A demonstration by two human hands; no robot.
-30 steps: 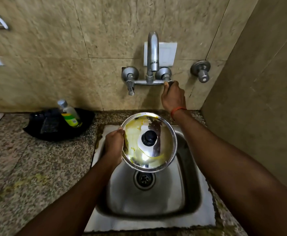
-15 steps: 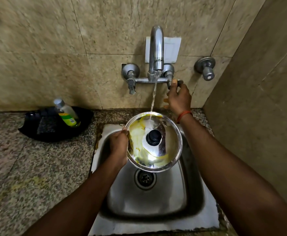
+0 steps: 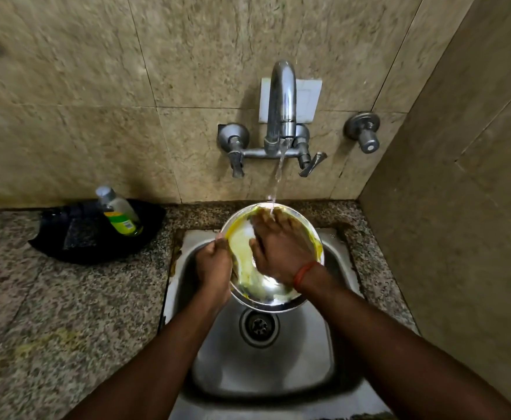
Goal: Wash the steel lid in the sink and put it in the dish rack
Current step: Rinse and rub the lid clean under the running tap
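One steel sink (image 3: pixel 263 368); above it the steel lid (image 3: pixel 245 265), yellow-smeared. Right hand (image 3: pixel 278 253) lies flat on its face, fingers straight; left hand (image 3: pixel 213 268) pinches the rim. Tap stream (image 3: pixel 278 171) hits its far edge. Likely stiff, light, wet-slick: hold the rim.

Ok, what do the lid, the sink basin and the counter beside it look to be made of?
Lid: polished steel, judging by the mirror-like glare; smeared with yellow residue.
Sink basin: likely stainless steel, with a duller, brushed-looking sheen and soft reflections.
Counter: speckled stone, probably granite, going by the grainy grey-brown flecks; how polished it is is hard to judge.
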